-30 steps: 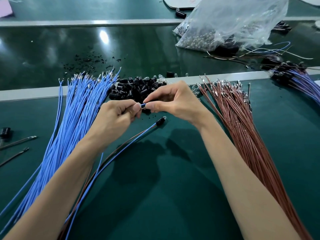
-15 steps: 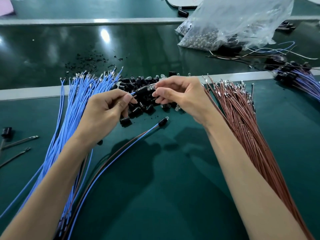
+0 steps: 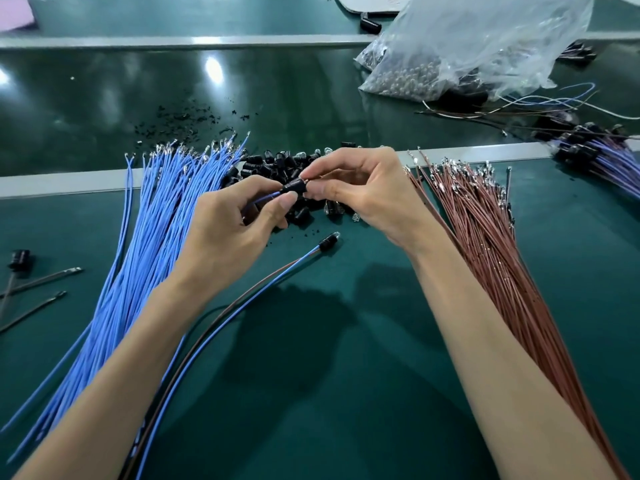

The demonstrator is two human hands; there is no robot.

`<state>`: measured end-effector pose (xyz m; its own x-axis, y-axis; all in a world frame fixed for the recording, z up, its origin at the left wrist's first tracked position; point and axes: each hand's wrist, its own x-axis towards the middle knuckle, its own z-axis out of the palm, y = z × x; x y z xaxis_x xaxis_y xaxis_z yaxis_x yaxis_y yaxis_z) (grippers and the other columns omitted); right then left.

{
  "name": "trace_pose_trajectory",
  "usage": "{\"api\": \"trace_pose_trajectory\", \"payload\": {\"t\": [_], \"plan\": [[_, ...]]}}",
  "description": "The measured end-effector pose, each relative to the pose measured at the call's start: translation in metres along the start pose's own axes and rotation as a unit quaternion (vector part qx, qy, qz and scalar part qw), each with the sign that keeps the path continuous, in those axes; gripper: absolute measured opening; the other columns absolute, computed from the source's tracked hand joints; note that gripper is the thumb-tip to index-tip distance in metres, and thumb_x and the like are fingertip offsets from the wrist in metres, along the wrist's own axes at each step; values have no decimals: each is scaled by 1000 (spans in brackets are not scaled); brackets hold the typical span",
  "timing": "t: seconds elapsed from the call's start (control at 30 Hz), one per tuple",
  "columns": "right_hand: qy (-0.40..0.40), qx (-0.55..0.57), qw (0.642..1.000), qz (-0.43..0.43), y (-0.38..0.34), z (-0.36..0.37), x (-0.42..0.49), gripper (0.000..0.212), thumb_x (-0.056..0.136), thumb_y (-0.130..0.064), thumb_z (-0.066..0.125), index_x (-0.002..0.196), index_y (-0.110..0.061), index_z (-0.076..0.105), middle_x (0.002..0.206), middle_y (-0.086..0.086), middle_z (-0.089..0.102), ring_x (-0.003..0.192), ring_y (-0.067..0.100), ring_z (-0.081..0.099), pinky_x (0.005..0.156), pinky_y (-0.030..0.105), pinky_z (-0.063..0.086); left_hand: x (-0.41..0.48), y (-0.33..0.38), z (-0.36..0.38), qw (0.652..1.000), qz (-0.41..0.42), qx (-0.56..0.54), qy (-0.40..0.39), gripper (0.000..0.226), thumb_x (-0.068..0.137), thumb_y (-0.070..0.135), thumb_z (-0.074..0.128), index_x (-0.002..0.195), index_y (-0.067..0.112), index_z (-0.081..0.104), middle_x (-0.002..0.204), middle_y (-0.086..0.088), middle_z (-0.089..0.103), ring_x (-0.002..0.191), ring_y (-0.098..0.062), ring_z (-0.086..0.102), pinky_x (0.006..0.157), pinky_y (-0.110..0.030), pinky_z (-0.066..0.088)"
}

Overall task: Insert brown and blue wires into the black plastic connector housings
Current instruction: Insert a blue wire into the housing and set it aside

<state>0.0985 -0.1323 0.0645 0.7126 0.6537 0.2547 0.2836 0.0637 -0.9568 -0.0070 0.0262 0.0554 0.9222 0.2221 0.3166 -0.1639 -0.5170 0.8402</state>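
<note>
My left hand (image 3: 239,223) pinches a blue wire (image 3: 265,199) just behind a black connector housing (image 3: 294,187). My right hand (image 3: 360,192) grips the front end of that same housing with thumb and fingertips. Both hands hover over a pile of black housings (image 3: 277,164) at the mat's far edge. A thick fan of blue wires (image 3: 152,237) lies to the left, a fan of brown wires (image 3: 485,244) to the right. One finished housing with a brown and a blue wire (image 3: 327,241) lies on the mat below the hands.
A clear plastic bag of small parts (image 3: 467,46) sits at the back right. Finished assemblies (image 3: 602,157) are heaped at the far right. Metal tools (image 3: 41,280) and a lone black housing (image 3: 19,259) lie at the left. Black crumbs (image 3: 180,121) dot the conveyor belt.
The hands lifted away from the mat toward the housing pile, and a black housing now sits on the blue wire's end between both hands.
</note>
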Motion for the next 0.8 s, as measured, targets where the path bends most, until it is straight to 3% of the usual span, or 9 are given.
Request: {"api": "trace_pose_trajectory", "payload": {"t": [0.1, 0.23, 0.33, 0.53, 0.67, 0.73, 0.8], "plan": [[-13, 2, 1000, 8, -2, 2, 0, 21, 82, 3, 69, 98, -10, 69, 76, -4, 70, 72, 8, 67, 74, 20, 52, -1, 4, 0, 1000, 1, 18, 4, 7, 84, 43, 57, 81, 38, 59, 70, 16, 66, 55, -6, 52, 51, -24, 42], [-12, -18, 1000, -4, -7, 2, -2, 17, 81, 2, 71, 92, -10, 69, 73, -3, 70, 70, 6, 68, 70, 16, 51, 0, 5, -3, 1000, -24, -4, -5, 20, 84, 43, 56, 78, 25, 63, 58, 12, 60, 54, -24, 47, 50, -37, 38], [-12, -59, 998, -24, -11, 2, -3, 21, 77, -1, 75, 94, -14, 68, 79, -3, 70, 73, 4, 67, 72, 14, 51, 1, 5, -6, 998, -35, -42, -12, 32, 84, 42, 56, 80, 12, 65, 55, 8, 56, 52, -16, 43, 46, -27, 34], [0, -181, 979, -94, -12, 5, 0, 12, 82, 3, 70, 92, -2, 71, 81, 9, 68, 70, 4, 64, 70, 11, 50, 1, 6, -3, 998, -27, -59, -27, 19, 83, 39, 55, 98, 28, 61, 60, 7, 61, 51, -6, 48, 49, -19, 37], [1, -222, 967, -125, -11, 6, 1, 9, 84, 4, 66, 92, 3, 70, 82, 14, 69, 72, 15, 66, 68, 15, 53, 1, 4, -6, 1000, -12, -12, -18, 6, 91, 37, 56, 89, 39, 61, 60, 11, 62, 48, -6, 43, 46, -17, 34], [-2, -224, 966, -126, -10, 7, 0, 7, 85, 5, 65, 91, 4, 69, 80, 16, 69, 70, 18, 65, 66, 15, 53, 1, 4, -6, 1000, -12, -5, -15, 12, 93, 31, 56, 87, 39, 63, 59, 15, 61, 47, -6, 41, 44, -19, 33], [-6, -225, 966, -126, -10, 6, 0, 6, 85, 5, 65, 90, 4, 68, 77, 14, 68, 68, 19, 64, 64, 17, 52, 0, 5, -5, 1000, -16, -10, -20, 14, 93, 30, 55, 85, 34, 66, 59, 13, 59, 47, -12, 39, 43, -30, 31]]}}
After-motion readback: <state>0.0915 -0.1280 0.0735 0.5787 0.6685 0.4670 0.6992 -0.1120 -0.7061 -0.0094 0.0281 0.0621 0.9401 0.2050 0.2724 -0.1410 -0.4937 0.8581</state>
